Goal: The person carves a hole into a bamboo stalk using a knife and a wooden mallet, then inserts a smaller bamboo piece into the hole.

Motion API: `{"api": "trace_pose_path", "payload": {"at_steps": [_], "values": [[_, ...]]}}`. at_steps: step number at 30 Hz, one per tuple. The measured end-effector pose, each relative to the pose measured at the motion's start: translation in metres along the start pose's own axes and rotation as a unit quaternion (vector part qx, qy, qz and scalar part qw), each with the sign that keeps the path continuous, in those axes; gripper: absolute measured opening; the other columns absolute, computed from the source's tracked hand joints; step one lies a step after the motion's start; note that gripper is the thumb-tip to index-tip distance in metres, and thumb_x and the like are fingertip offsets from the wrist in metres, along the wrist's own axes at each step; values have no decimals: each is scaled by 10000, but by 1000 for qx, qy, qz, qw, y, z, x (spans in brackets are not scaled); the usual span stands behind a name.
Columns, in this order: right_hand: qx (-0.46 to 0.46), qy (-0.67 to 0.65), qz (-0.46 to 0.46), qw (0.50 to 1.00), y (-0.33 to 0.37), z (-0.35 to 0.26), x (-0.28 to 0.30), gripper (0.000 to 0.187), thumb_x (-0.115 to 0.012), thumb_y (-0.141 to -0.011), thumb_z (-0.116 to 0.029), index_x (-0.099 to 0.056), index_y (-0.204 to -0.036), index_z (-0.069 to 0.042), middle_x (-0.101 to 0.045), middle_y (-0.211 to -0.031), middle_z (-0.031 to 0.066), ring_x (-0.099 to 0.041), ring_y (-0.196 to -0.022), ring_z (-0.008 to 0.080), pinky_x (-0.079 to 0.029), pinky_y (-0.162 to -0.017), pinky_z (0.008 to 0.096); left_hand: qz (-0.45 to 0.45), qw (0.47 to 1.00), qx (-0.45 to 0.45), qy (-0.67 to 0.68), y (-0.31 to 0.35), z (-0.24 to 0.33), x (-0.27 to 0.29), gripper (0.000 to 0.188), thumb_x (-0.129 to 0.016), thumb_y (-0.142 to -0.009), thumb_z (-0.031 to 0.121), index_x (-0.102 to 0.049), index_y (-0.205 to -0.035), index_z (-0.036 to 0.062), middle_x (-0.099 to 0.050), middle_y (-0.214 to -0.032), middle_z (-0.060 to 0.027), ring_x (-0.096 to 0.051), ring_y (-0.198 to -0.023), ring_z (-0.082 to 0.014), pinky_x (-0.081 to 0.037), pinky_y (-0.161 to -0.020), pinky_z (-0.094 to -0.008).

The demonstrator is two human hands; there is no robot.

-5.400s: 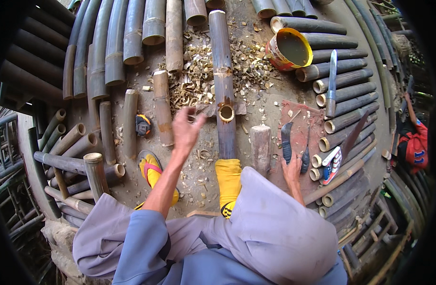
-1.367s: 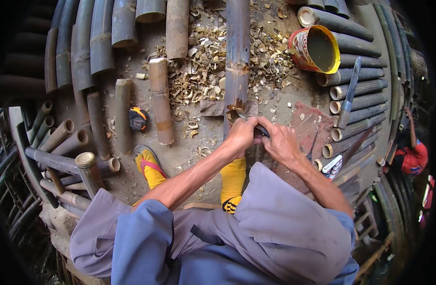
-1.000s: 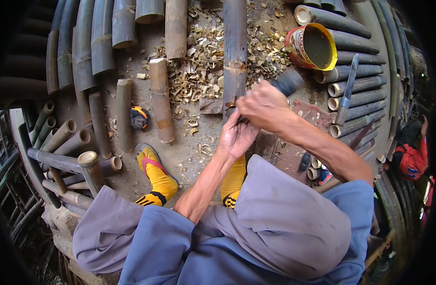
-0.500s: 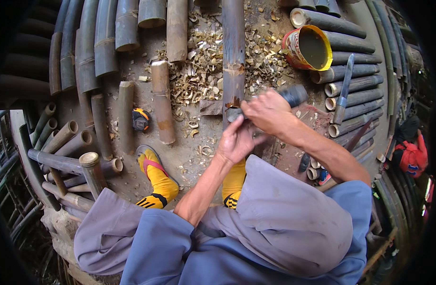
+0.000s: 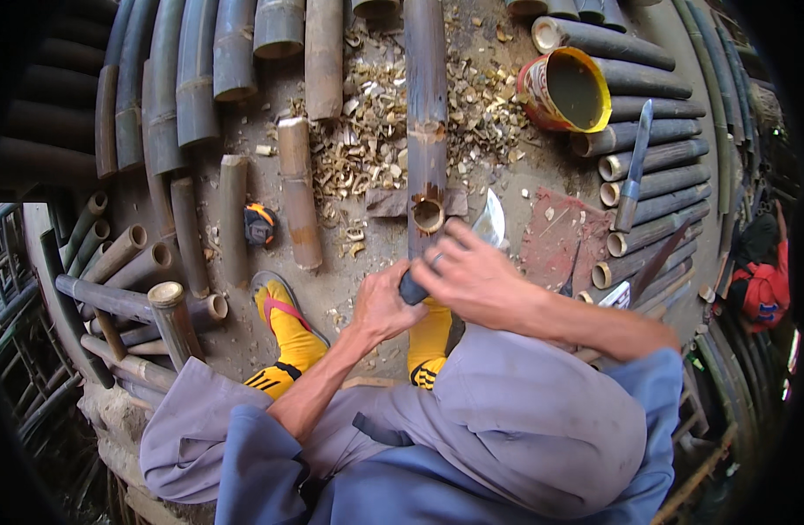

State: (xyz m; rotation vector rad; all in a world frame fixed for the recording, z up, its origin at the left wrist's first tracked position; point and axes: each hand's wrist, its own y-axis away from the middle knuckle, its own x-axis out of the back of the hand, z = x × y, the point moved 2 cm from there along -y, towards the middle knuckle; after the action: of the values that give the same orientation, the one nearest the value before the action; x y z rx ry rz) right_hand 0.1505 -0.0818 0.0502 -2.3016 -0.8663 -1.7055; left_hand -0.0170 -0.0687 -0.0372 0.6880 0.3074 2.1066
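Observation:
My left hand (image 5: 384, 299) is closed around the dark handle (image 5: 410, 287) of a knife. My right hand (image 5: 463, 273) lies over the same knife with its fingers curled. Past those fingers the broad, curved, shiny blade (image 5: 489, 220) sticks out, pointing away from me; the middle of the knife is hidden. Just beyond my hands a long dark bamboo pole (image 5: 428, 96) runs away from me, with a round opening (image 5: 429, 215) in its near part. Under the pole lies a flat reddish-brown block (image 5: 388, 204).
Wood chips (image 5: 367, 131) cover the ground around the pole. A yellow-red bucket (image 5: 529, 92) of dark liquid and another knife (image 5: 634, 166) on bamboo pieces are at right. An orange-black tape measure (image 5: 260, 224) lies left, near bamboo lengths (image 5: 235, 219). A person in red (image 5: 759, 293) sits far right.
Both hands have drawn back toward me, uncovering the pole's opening and the block. The knife has turned: its dark end was at right, and now the handle is at left with the blade showing.

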Motion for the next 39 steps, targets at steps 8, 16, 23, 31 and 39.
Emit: {"api": "trace_pose_path", "payload": {"at_steps": [8,16,23,31,39], "values": [[140,-140,-111,974,-57,0,-93,142,-585,-799,-150,-646,-864,-39,-681,-746,163,-696,-729,306,-549,-583,407,101,989,105,23,50,-44,-14,437,-714,-664,204,-587,-1051,45,-642,-808,-207,-647,-760,-376,-498,-683,-436],[-54,-300,-96,948,-102,18,-65,253,-568,-807,-74,-549,-1050,-5,-652,-815,194,-660,-812,397,-546,-710,458,-24,963,76,-256,-16,-40,106,340,-761,-610,184,-654,-917,83,-676,-772,-148,-668,-693,-329,-549,-653,-421],[-279,-418,331,799,-100,24,-62,513,-635,-746,1,-388,-1195,-15,-552,-968,227,-560,-900,422,-484,-766,490,-161,786,-302,-515,-149,50,157,233,-656,-563,90,-622,-793,114,-598,-736,-47,-627,-715,-256,-504,-551,-405],[-190,-470,70,859,-95,16,-83,410,-628,-808,-58,-406,-1153,-62,-604,-859,268,-622,-798,468,-525,-641,513,-205,895,-89,-386,-97,-5,148,278,-726,-553,182,-683,-826,144,-668,-669,-102,-657,-597,-289,-561,-630,-426],[-187,-394,160,886,-86,-3,-89,562,-661,-730,-25,-418,-1235,-59,-588,-949,223,-610,-856,418,-506,-729,493,-147,889,-112,-418,-66,2,140,228,-717,-618,133,-635,-830,107,-660,-739,-102,-665,-697,-286,-545,-663,-400]]}}
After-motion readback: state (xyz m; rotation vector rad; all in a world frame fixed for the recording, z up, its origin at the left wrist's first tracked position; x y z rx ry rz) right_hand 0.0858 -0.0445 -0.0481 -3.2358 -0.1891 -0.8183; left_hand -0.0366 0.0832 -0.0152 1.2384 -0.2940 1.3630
